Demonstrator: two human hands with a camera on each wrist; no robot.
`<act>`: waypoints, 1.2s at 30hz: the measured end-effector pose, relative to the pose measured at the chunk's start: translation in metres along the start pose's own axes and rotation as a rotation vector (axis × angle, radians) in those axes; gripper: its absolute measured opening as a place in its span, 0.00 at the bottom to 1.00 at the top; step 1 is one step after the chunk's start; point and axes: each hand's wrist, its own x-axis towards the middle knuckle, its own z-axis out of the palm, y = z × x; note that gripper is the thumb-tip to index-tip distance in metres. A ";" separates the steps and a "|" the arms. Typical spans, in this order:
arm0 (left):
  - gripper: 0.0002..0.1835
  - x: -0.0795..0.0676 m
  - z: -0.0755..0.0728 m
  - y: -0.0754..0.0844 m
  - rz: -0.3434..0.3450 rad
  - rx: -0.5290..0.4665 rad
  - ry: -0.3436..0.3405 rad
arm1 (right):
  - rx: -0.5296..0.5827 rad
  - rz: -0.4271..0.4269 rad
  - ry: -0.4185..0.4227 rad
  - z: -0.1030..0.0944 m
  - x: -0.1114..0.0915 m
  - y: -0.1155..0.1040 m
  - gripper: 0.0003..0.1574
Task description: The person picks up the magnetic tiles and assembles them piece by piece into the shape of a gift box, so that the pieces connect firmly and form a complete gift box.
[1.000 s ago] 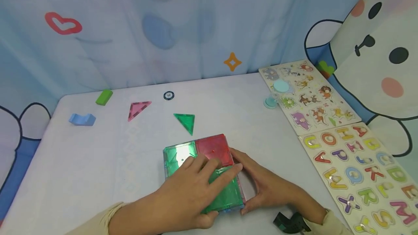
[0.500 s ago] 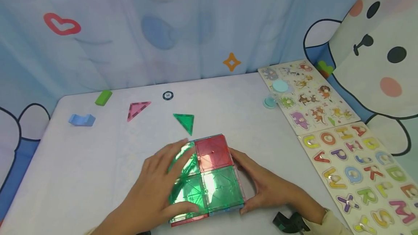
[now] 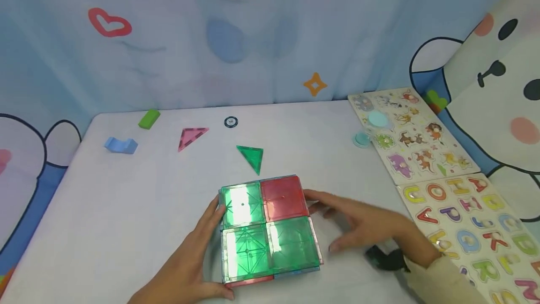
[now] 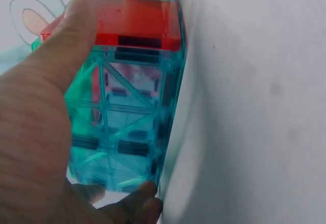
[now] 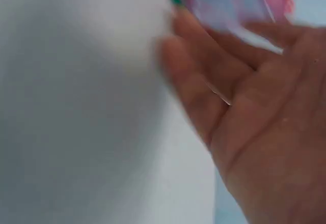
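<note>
A box built of translucent magnetic tiles (image 3: pixel 266 229) sits on the white table, with green and red squares on top. My left hand (image 3: pixel 190 257) holds its left side, thumb at the near corner and fingers toward the far corner. Blue and red side tiles (image 4: pixel 127 117) show in the left wrist view. To the right of the box, my right hand (image 3: pixel 363 224) has its fingers spread and holds nothing. Its index fingertip is close to the box's right edge; whether it touches cannot be told. In the right wrist view the fingers (image 5: pixel 193 91) are blurred.
Behind the box lie a green triangle tile (image 3: pixel 253 157), a pink triangle tile (image 3: pixel 191 138) and a round black-and-white token (image 3: pixel 230 122). Blue (image 3: pixel 121 145) and green blocks (image 3: pixel 149 119) lie far left. Animal (image 3: pixel 415 140) and letter puzzle boards (image 3: pixel 472 229) line the right, with turquoise discs (image 3: pixel 362 140).
My left hand has moved off the top of the box to its left side. My right hand has loosened and drawn back to the right. The head view has shifted slightly.
</note>
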 end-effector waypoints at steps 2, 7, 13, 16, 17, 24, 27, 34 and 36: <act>0.75 0.001 0.001 0.000 -0.004 0.025 0.011 | -0.063 0.026 0.002 -0.025 0.017 0.012 0.43; 0.74 -0.001 0.004 -0.004 0.026 0.057 0.037 | -0.330 0.108 0.120 -0.050 0.100 0.022 0.27; 0.71 -0.005 0.009 -0.008 0.070 0.103 0.044 | -0.615 0.213 0.102 -0.036 0.174 0.021 0.41; 0.71 -0.004 0.009 -0.008 0.069 0.111 0.048 | -0.669 0.254 0.109 -0.032 0.186 0.017 0.41; 0.71 -0.004 0.009 -0.007 0.072 0.111 0.050 | -0.654 0.260 0.112 -0.032 0.188 0.016 0.40; 0.73 -0.002 0.003 -0.007 0.055 0.125 0.054 | -0.473 0.183 0.198 -0.046 0.164 0.018 0.29; 0.74 -0.002 0.004 -0.007 0.054 0.131 0.058 | -0.449 0.116 0.366 -0.054 0.132 0.017 0.25; 0.74 -0.001 0.004 -0.006 0.068 0.123 0.052 | -0.425 -0.163 0.600 -0.038 0.051 -0.035 0.21; 0.75 -0.001 0.005 -0.006 0.056 0.119 0.048 | -0.394 -0.260 0.521 -0.022 0.038 -0.051 0.20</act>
